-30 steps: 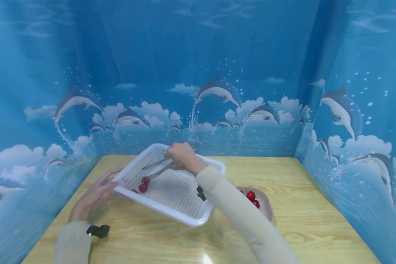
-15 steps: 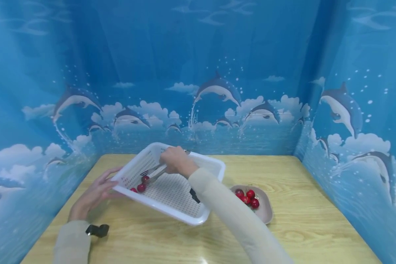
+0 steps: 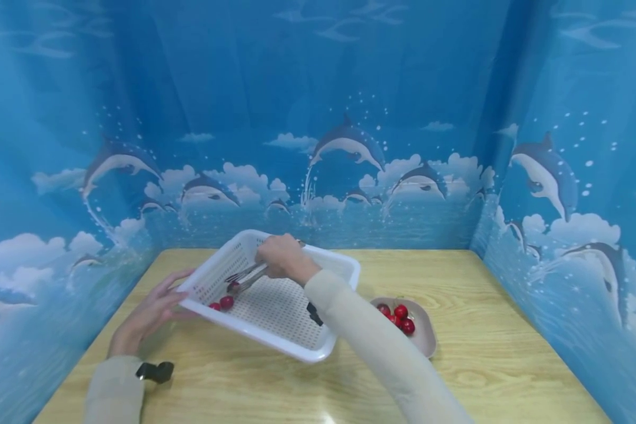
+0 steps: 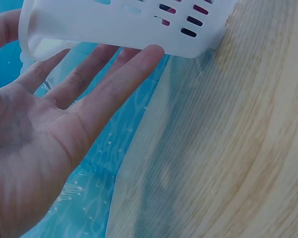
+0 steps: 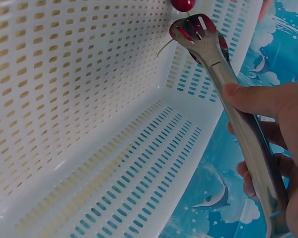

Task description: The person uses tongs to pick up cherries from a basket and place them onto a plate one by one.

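My right hand (image 3: 282, 257) reaches into a white slotted plastic basket (image 3: 272, 341) and grips metal serving tongs (image 5: 243, 134), thumb along one arm. The tongs' slotted heads sit around a dark red cherry (image 3: 234, 288) near the basket's left end; in the right wrist view they cover most of it. Another cherry (image 5: 183, 4) lies just past them, and a cherry (image 3: 214, 306) is half hidden behind the front wall. My left hand (image 3: 151, 309) holds the basket's left end, thumb at the rim, long fingers stretched along the outside in the left wrist view. The basket is tilted.
A small pinkish plate (image 3: 426, 335) with several red cherries (image 3: 400, 311) stands right of the basket, beyond my right sleeve. Everything is on a wooden table (image 3: 487, 377). A blue dolphin-print curtain (image 3: 318, 88) rises behind and on both sides.
My right hand has moved slightly left and down, and the tongs' heads have come around the upper cherry. The plate of cherries shows more beside my sleeve. My left hand keeps its place.
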Demonstrator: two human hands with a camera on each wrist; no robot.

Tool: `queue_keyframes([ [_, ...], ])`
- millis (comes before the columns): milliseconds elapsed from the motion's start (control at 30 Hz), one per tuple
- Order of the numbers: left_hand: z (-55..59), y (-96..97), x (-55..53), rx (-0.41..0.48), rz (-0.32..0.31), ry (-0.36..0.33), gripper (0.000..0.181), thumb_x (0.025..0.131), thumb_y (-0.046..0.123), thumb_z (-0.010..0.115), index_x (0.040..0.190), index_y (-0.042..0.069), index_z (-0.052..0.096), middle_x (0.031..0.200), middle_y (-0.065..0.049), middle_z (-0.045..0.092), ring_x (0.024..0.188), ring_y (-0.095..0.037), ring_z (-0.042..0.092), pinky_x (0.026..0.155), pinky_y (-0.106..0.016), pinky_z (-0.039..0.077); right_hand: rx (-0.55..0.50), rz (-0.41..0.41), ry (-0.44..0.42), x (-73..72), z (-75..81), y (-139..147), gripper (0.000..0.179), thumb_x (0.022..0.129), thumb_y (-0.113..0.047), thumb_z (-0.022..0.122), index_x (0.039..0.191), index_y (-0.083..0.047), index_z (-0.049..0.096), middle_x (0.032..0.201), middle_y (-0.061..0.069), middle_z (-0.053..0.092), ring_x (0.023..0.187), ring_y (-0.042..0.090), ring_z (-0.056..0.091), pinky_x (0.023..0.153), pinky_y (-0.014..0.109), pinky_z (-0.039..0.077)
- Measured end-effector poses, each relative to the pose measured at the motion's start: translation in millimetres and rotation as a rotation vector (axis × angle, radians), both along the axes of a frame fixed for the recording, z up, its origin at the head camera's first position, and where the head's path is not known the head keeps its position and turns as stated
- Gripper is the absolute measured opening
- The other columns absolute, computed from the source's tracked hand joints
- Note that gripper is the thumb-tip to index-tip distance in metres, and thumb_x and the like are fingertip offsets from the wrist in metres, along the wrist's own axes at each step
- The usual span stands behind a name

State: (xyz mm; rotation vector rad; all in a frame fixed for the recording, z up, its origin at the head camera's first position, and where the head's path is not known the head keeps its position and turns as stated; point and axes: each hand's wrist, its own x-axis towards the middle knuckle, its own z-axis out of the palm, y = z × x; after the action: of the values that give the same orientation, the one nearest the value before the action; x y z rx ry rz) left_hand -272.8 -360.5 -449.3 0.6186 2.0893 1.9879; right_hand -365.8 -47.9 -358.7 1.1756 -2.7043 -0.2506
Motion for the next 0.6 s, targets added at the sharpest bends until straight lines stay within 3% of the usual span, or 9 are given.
queue_keyframes([
  [200,-5.0,-2.7,-0.8,0.003,-0.009,0.009,0.056,0.11,0.005,0.039,0.163,0.012,0.024,0.139,0.012,0.059,0.12,-0.013,0.067,0.098,-0.05,0.061,-0.044,0.019,0.006,2.8,3.3,9.4,0.022,0.091,-0.033,0.079,0.112,-0.031,0.08,0.111,-0.01,0.079,0.094,0.012,0.072,0.072,0.027,0.06],
  [400,-3.3,-1.5,-0.5,-0.019,0.013,-0.006,0.056,0.11,0.008,0.041,0.163,0.012,0.023,0.138,0.013,0.059,0.12,-0.012,0.067,0.099,-0.053,0.06,-0.037,0.023,0.019,4.8,12.8,19.6,0.023,0.092,-0.036,0.078,0.114,-0.033,0.079,0.111,-0.01,0.079,0.095,0.012,0.072,0.07,0.027,0.06],
  [600,-1.7,-0.3,0.5,-0.015,0.029,-0.009,0.055,0.11,0.009,0.041,0.163,0.013,0.025,0.137,0.014,0.06,0.12,-0.012,0.067,0.1,-0.056,0.059,-0.071,0.027,0.035,9.1,23.2,28.7,0.026,0.092,-0.036,0.078,0.118,-0.035,0.078,0.109,-0.009,0.08,0.079,0.011,0.068,0.05,0.021,0.047],
])
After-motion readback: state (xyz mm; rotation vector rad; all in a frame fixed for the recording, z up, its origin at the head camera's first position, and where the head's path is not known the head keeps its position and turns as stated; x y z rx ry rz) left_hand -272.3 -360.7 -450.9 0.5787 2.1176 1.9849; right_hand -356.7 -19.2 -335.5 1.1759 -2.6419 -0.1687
